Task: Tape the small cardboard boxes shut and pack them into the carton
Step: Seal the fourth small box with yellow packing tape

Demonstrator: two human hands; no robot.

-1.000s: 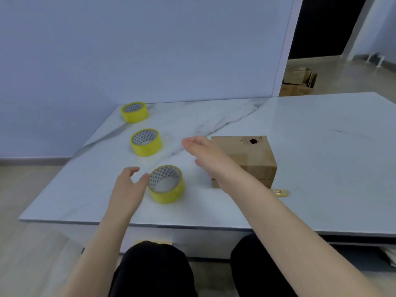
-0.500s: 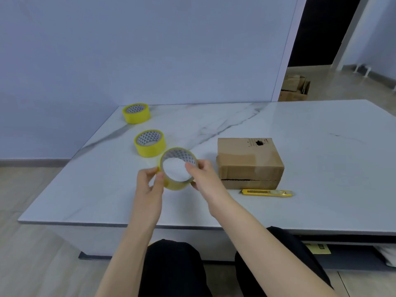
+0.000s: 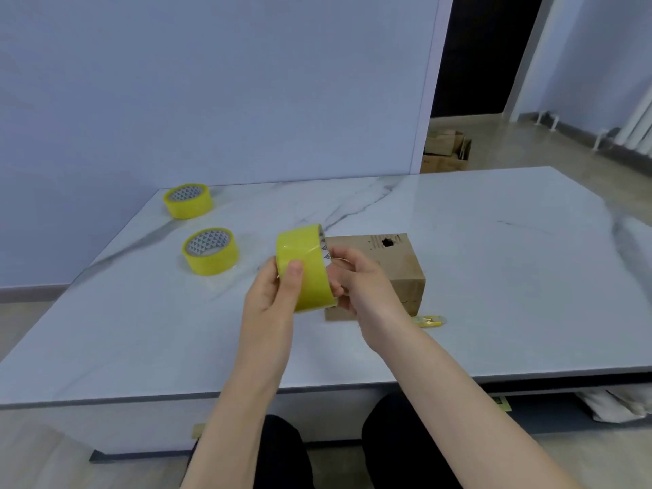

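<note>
While you hold the yellow tape roll point(image 3: 304, 271) up on edge above the marble table point(image 3: 511, 277), your left hand point(image 3: 271, 307) grips it from the near side, thumb pressed flat on the outer band. Your right hand point(image 3: 365, 289) curls round its right rim, fingers at the patterned core. The small cardboard box point(image 3: 400, 266) sits on the table right behind that hand, at three o'clock from the roll, top closed, a dark hole near its far edge; whether tape is on it, I can't tell. A yellow utility knife point(image 3: 431, 321) lies at the box's five o'clock, just beside its near corner, partly hidden by your wrist. A second roll point(image 3: 210, 251) lies flat at nine o'clock from the held one, and a third roll point(image 3: 188, 200) at ten o'clock, near the far left corner. Brown cartons point(image 3: 445, 153) stand on the floor beyond, at one o'clock.
</note>
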